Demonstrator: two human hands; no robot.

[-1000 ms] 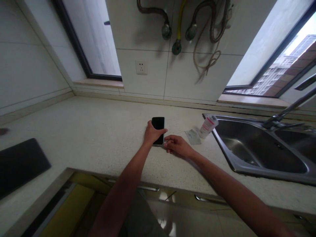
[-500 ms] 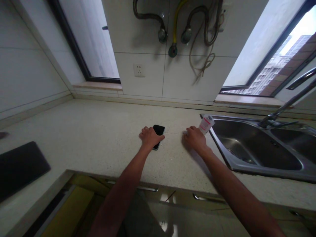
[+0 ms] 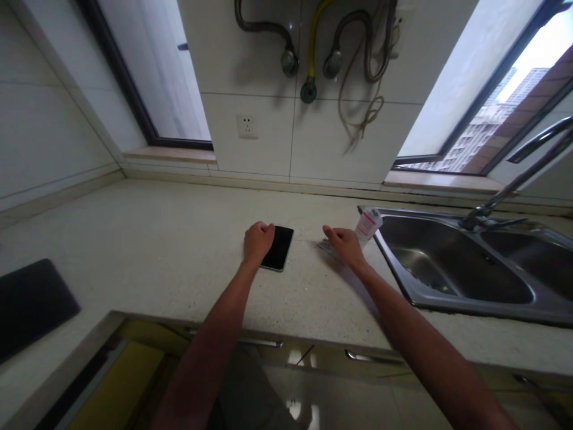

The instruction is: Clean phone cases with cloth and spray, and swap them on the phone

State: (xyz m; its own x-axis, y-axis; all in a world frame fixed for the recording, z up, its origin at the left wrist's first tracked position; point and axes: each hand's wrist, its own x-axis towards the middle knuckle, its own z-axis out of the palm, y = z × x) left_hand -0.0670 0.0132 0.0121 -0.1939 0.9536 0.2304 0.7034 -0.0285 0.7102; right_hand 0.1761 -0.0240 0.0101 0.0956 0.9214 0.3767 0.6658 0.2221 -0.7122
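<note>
A black-screened smartphone (image 3: 278, 248) lies flat on the pale countertop (image 3: 295, 298). My left hand (image 3: 258, 242) is at its left edge, fingers curled in and thumb on top; what is inside the fingers, if anything, is hidden. To the right, my right hand (image 3: 344, 243) is curled just above the counter, thumb pointing left. Beneath it shows the edge of a thin, flat, greyish piece (image 3: 329, 248), its kind unclear. Right behind this hand a whitish, translucent container with pink print (image 3: 367, 223) stands tilted near the sink corner; I cannot tell whether the hand touches it.
A steel double sink (image 3: 452, 263) with a tall faucet (image 3: 496, 203) fills the right side. At the far left lies a dark flat panel (image 3: 33, 304). Hoses and valves (image 3: 308, 89) hang on the tiled wall above a socket (image 3: 247, 126). Drawer handles (image 3: 371, 357) jut below the counter edge.
My left hand has drawn its thumb back from the phone's right side to its left edge, baring more screen. My right thumb has lifted, and the flat piece under that hand shows more.
</note>
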